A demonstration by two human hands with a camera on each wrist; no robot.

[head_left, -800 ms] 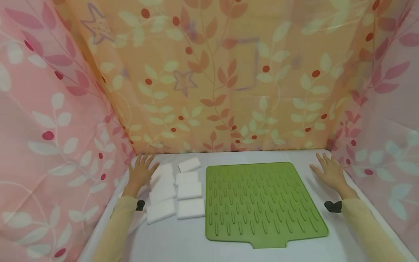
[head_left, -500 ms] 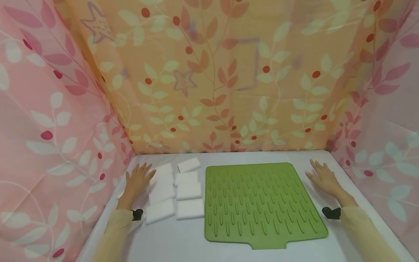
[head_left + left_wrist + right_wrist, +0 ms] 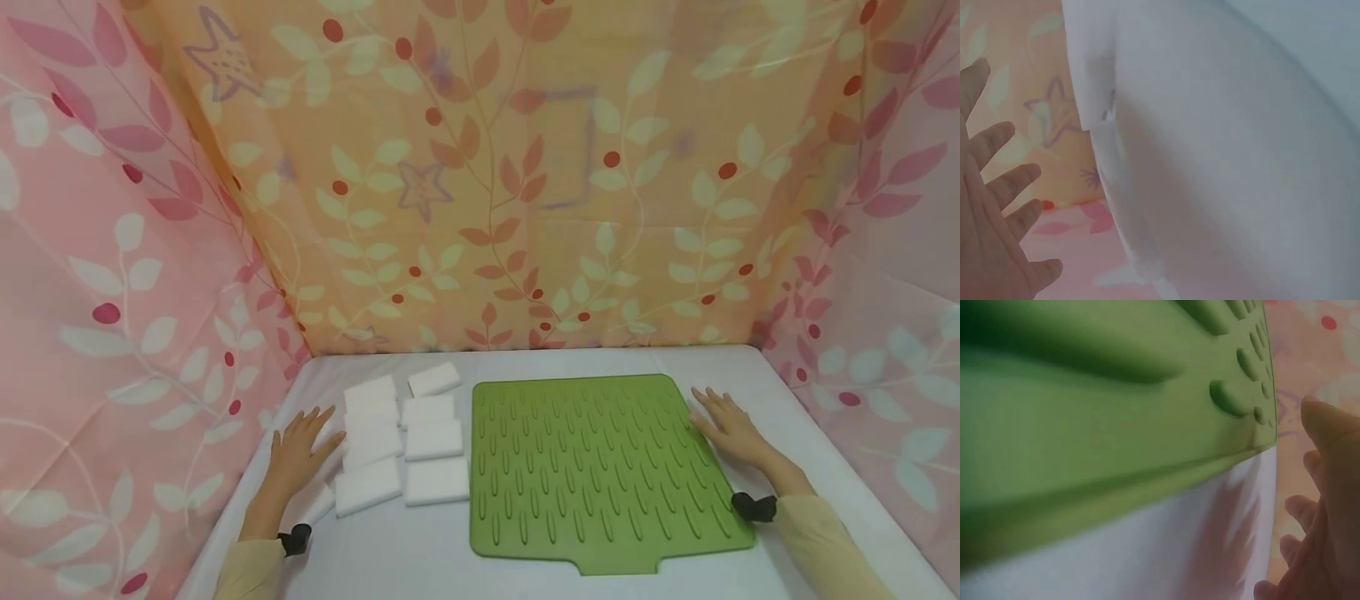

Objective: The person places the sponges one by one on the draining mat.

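My left hand (image 3: 296, 454) is spread over the left side of the table, just left of several white rectangular sponge-like blocks (image 3: 367, 486). In the left wrist view its fingers are apart with nothing between them. My right hand (image 3: 733, 429) hovers at the right edge of a green ridged mat (image 3: 600, 467), thumb side toward it. The right wrist view shows the mat's rim close by and the hand's shadow on the white cloth. The blocks lie in two rough columns, some overlapping. One more white block (image 3: 318, 504) is partly hidden by the left wrist.
A white-covered table (image 3: 540, 575) fills the lower view. Patterned fabric stands around it: an orange curtain (image 3: 487, 250) at the back and pink ones at left (image 3: 150, 333) and right (image 3: 885, 292). The mat has a tab at its near edge.
Both hands have drawn back toward the body. The left has also shifted left, away from the blocks, and the right has moved inward to the mat's edge. Blocks and mat stay put.
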